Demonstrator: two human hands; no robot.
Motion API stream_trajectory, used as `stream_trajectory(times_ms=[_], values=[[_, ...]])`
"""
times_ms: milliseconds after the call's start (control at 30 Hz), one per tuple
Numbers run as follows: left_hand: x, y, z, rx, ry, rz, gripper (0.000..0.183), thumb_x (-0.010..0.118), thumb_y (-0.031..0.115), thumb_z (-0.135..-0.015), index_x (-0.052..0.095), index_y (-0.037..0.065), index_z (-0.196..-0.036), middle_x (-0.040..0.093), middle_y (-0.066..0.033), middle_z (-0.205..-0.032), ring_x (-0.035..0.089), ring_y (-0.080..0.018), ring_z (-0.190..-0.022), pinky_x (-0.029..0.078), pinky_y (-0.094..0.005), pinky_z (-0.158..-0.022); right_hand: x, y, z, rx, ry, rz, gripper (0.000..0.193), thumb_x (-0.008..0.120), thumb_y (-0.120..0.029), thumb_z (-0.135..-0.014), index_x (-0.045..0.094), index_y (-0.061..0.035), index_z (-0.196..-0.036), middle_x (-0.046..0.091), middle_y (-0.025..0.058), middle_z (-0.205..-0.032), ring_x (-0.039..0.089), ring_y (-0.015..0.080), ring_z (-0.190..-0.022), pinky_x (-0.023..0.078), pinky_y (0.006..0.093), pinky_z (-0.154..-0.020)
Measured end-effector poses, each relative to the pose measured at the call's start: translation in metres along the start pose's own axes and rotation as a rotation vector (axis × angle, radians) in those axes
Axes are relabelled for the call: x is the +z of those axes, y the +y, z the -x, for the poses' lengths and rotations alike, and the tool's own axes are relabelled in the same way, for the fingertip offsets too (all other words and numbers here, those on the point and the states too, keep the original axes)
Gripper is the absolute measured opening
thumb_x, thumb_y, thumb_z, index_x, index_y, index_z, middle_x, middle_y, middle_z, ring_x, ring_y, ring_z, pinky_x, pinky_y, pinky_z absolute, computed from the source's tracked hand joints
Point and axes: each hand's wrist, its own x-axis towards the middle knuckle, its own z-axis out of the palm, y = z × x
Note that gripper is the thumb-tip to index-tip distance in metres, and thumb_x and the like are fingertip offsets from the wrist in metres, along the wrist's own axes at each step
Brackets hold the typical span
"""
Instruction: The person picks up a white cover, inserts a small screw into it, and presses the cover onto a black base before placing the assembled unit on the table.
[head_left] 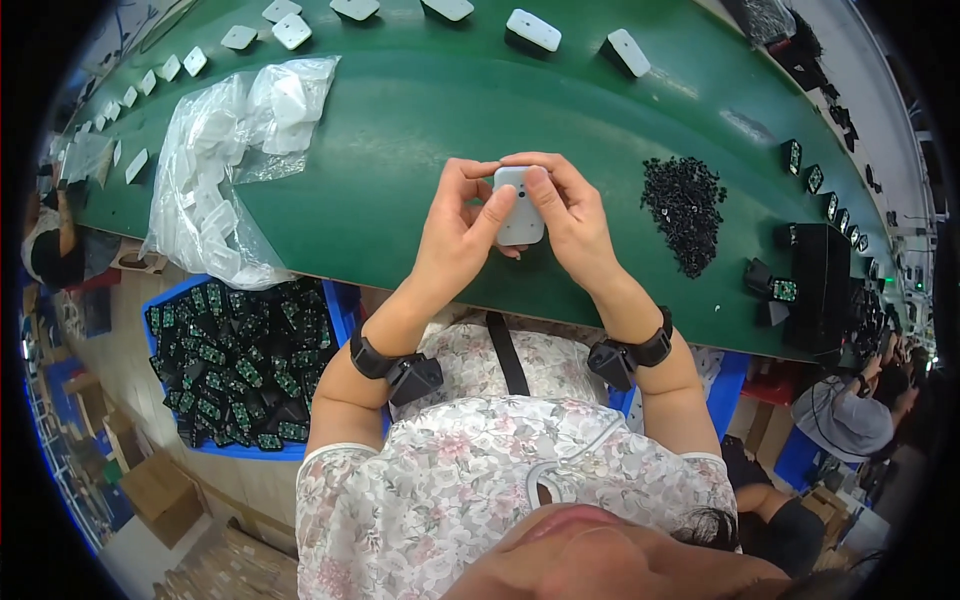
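Note:
Between my two hands, above the green table (400, 225), is a small white rounded-rectangular plastic case (521, 228) with a dark hole near its upper part. My left hand (462, 215) grips its left side, thumb on the white face. On the other side my right hand (570, 210) closes round it, its thumb pressing near the top end. The case's underside is hidden by my fingers. To the right of my hands lies a pile of small black parts (684, 212). A clear plastic bag (215, 180) of white covers rests to the left.
White-topped cases (533, 31) stand in a row along the table's far side. A blue bin (240, 450) of black cases with green circuit boards sits below the left edge. At right are a black box (820, 285) and several board-fitted cases (785, 289). Other people sit farther off.

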Motion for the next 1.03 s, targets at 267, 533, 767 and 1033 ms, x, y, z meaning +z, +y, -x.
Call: stream_trajectory(times_ms=[267,533,767,1033], values=[[-0.001,-0.002,-0.003,-0.025,-0.063,-0.062,0.023,0.054,0.018,-0.093,0.045,0.001,-0.104,0.055,-0.0112,-0.091,0.063,-0.0156,-0.061,0.051,-0.0231,-0.043,-0.003,0.011,0.000,-0.004,0.041,0.152,0.028,0.047,-0.028,-0.097,0.059,-0.0045,-0.106,0.062,0.0045,-0.091,0.058,0.0101,-0.074,0.049,0.0242,-0.063],[-0.006,0.003,-0.008,0.125,0.004,-0.097,0.025,0.055,0.020,-0.093,0.047,0.002,-0.108,0.056,-0.0096,-0.098,0.063,-0.0140,-0.073,0.053,-0.0235,-0.049,-0.013,-0.006,-0.003,0.052,-0.089,-0.016,0.037,0.056,-0.017,-0.092,0.045,-0.0020,-0.125,0.058,0.0098,-0.110,0.053,0.0141,-0.103,0.042,0.0285,-0.091],[0.006,0.003,-0.013,0.216,0.112,-0.138,0.026,0.057,0.019,-0.091,0.048,0.001,-0.107,0.055,-0.0087,-0.085,0.060,-0.0127,-0.066,0.052,-0.0249,-0.047,-0.008,-0.025,0.002,0.069,-0.052,-0.014,0.043,0.059,-0.009,-0.090,0.046,0.0000,-0.129,0.056,0.0099,-0.117,0.053,0.0157,-0.107,0.041,0.0289,-0.094],[-0.053,0.036,-0.004,0.318,0.215,-0.634,0.047,0.066,0.025,-0.085,0.047,0.009,-0.124,0.058,-0.0132,-0.102,0.062,-0.0203,-0.065,0.051,-0.0315,-0.061,-0.036,-0.034,-0.023,-0.058,0.022,0.084,0.037,0.056,-0.004,-0.089,0.044,0.0018,-0.124,0.056,0.0128,-0.117,0.054,0.0173,-0.108,0.043,0.0306,-0.094]])
